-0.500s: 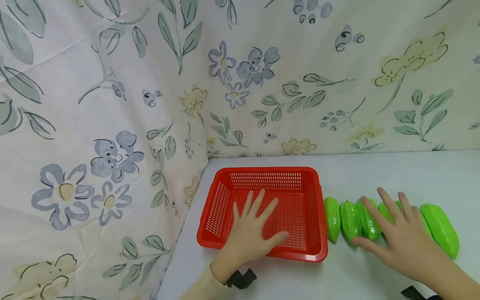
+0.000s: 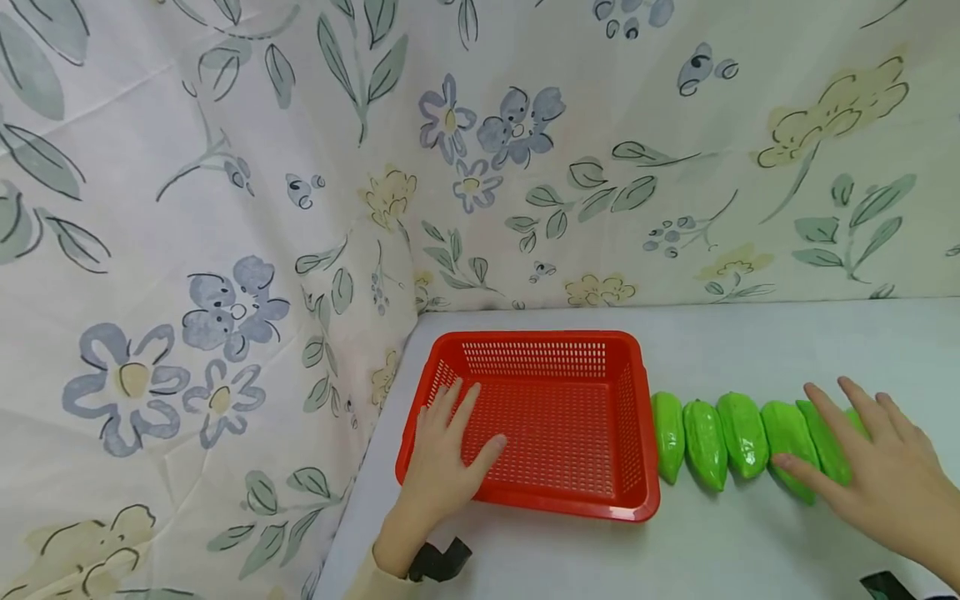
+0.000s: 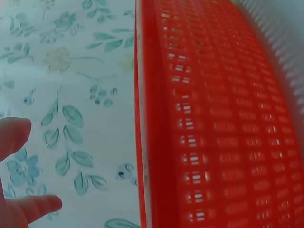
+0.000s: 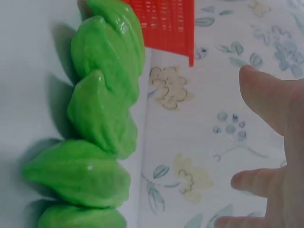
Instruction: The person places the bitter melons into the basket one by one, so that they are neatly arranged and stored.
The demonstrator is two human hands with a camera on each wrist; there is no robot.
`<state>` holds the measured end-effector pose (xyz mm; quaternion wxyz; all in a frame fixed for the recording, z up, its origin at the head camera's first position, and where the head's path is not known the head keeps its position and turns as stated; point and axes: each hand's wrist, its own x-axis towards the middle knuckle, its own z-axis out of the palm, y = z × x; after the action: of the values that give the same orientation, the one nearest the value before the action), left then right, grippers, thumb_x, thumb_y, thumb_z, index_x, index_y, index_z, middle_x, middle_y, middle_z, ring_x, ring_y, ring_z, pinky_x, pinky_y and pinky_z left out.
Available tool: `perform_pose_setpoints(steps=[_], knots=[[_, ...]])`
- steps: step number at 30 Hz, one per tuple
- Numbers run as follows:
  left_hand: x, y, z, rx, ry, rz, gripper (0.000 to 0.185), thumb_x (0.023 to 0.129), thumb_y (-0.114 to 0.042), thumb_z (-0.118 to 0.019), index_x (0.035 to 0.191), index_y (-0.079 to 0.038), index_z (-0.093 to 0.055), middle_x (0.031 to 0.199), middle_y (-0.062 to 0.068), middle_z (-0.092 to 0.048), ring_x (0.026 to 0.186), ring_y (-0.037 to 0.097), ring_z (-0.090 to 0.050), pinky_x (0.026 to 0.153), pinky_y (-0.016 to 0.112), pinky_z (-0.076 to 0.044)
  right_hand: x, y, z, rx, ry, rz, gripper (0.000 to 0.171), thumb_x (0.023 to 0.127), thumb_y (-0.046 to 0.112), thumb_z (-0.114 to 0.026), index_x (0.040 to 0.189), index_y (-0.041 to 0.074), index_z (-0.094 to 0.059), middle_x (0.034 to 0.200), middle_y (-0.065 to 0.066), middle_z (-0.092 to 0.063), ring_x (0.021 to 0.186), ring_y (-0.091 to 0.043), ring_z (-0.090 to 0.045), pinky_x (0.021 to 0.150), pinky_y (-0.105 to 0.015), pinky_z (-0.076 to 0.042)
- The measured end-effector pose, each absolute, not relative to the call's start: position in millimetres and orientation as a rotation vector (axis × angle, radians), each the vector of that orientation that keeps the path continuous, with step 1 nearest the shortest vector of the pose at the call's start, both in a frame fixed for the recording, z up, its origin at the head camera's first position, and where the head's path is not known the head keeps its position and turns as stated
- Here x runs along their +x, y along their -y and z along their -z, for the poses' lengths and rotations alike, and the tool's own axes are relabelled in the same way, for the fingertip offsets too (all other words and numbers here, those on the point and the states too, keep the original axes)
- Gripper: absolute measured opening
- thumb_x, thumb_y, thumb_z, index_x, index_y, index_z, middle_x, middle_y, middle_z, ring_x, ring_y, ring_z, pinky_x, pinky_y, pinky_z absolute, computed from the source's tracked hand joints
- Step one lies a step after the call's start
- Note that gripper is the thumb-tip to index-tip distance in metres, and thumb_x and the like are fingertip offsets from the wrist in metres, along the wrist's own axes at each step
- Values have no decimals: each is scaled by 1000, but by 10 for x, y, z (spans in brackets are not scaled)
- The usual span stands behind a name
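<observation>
Right hand: fingers apart, nothing held, placed over the right end of the row of green fruits; in the right wrist view the visible fingertips are clear of them. Left hand: fingers spread, nothing held, over the near left side of the red basket; contact with it cannot be determined. Governing relation, judged from the head view: the uncovered fruits lie from nine to ten o'clock of the right hand, which is the nearer of the two; their long axes run roughly from eleven or twelve o'clock to five or six. The basket, its long axis near nine to three, lies beyond the row at nine o'clock from the right hand and toward two from the left. The leftmost fruit lies just beside the basket's right wall. Count: one basket, no fruit seen inside; six fruits visible, the rightmost partly covered by the right hand, which may conceal more. All stand on one white counter; floral cloth hangs from nine round to twelve o'clock.
</observation>
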<state>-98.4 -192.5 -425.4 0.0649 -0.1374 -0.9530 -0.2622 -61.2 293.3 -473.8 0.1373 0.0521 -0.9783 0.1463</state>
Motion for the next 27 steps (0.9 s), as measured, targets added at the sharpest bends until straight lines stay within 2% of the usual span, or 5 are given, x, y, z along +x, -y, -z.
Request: perform_pose_setpoints(steps=[3, 6, 13, 21, 27], knots=[[-999, 2057, 4265, -358, 2830, 844, 75, 99, -55, -60, 164, -26, -35, 172, 6, -27, 158, 38, -25, 125, 71, -10, -618, -3020, 4779, 130, 2812, -467, 104, 90, 61, -71, 163, 3, -25, 159, -44, -20, 134, -75, -25, 116, -82, -12], [-992, 2171, 4274, -273, 2798, 946, 72, 101, -51, -61, 163, -24, -36, 171, 9, -29, 158, 39, -24, 126, 71, -7, -620, -3100, 4811, 83, 2794, -500, 104, 91, 60, -71, 163, 1, -25, 160, -43, -19, 134, -71, -26, 117, -80, -14], [-961, 2373, 4304, -42, 2749, 1109, 65, 105, -45, -57, 162, -19, -37, 170, 12, -29, 155, 41, -29, 117, 76, -28, -637, -3265, 4872, -71, 2770, -541, 103, 92, 61, -69, 163, 1, -24, 161, -43, -19, 141, -70, -23, 114, -83, -14], [-951, 2543, 4441, 125, 2703, 1140, 60, 108, -40, -52, 161, -15, -39, 166, 13, -38, 153, 38, -35, 118, 73, -29, -652, -3379, 4978, -191, 2773, -597, 101, 96, 61, -63, 162, -3, -22, 165, -39, -12, 152, -61, -11, 117, -81, -10], [-971, 2663, 4597, 239, 2674, 1116, 53, 109, -36, -52, 157, -16, -46, 154, 14, -51, 136, 35, -49, 107, 66, -47, -674, -3473, 5057, -294, 2750, -675, 97, 100, 59, -59, 160, -7, -22, 164, -40, -12, 154, -59, -9, 121, -77, -9]])
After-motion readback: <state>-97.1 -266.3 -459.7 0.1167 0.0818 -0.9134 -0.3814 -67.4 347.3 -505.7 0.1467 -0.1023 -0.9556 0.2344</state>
